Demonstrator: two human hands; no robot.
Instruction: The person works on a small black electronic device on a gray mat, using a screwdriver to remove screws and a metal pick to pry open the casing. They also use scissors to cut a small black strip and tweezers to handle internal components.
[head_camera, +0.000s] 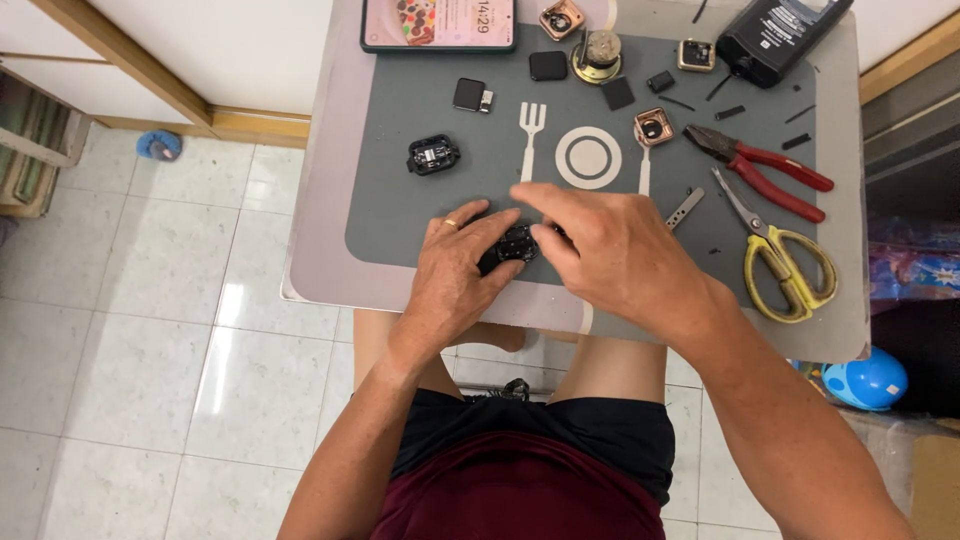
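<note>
Small black gadget (510, 245) sits on the grey mat (400, 210) near the worktop's (320, 270) front edge, pinched between both hands. Left hand (455, 270) lies palm-down, fingers closed on the gadget's left side. Right hand (610, 250) arches over, fingertips closed on its right side. Yellow scissors (785, 265) lie right.

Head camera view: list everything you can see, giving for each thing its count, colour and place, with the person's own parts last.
Table: one, pale, centre.
Mat: one, grey, on table.
Phone: one, dark-edged, top left of table.
Pliers: one, red-handled, right of mat.
Scissors: one, yellow-handled, below pliers.
Bottle: one, black, top right.
Small black module: one, left of mat.
Black part: one, between both hands.
Left hand: holds black part.
Right hand: touches black part.
</note>
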